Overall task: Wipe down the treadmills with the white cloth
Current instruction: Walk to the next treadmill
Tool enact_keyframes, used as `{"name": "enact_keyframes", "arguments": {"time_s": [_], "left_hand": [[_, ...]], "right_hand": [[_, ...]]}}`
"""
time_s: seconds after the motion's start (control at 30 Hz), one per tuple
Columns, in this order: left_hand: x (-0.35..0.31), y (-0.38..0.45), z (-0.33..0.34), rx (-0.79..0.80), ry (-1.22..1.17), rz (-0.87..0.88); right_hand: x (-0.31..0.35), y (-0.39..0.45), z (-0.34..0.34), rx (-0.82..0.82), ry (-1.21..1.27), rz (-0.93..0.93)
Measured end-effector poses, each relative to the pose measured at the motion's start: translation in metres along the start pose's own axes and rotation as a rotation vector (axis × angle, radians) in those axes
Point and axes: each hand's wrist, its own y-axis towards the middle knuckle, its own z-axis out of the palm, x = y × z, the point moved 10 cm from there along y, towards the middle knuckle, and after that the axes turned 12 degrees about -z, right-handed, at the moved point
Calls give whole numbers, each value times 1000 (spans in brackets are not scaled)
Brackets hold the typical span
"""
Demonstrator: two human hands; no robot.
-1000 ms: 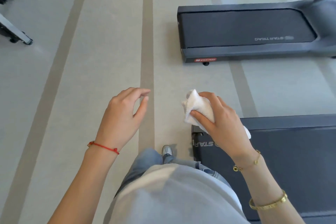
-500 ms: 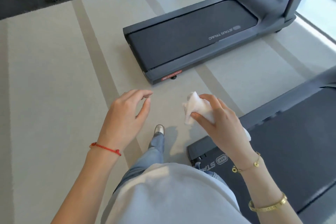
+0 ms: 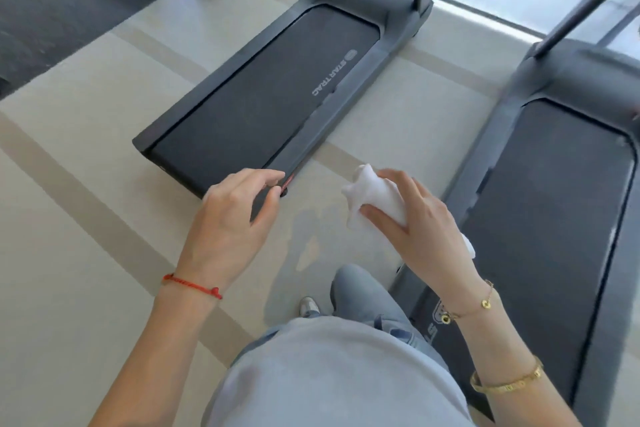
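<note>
Beige striped gym floor (image 3: 86, 184), two Star Trac treadmills (image 3: 263, 104) angled toward window. Right hand (image 3: 415, 229) fingers hold white cloth (image 3: 374, 194), bunched end pointing up-left; left hand (image 3: 228, 218) fingers loosely curled, empty.

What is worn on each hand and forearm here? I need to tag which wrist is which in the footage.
Both forearms are bare, with no sleeves or gloves. The left hand has a thin red string bracelet at the wrist. The right hand has a fine gold chain bracelet with small round charms at the wrist, and a wider gold bangle farther up the forearm.
</note>
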Motion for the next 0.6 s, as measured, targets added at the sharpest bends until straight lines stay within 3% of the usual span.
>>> {"name": "enact_keyframes", "arguments": {"time_s": [0.33,0.6], "left_hand": [[-45,146,57,144,-5,123],[-145,285,119,212,-24,247]], "right_hand": [[-80,83,-25,-116,-34,170],[-172,173,-86,-213,-50,240]]}}
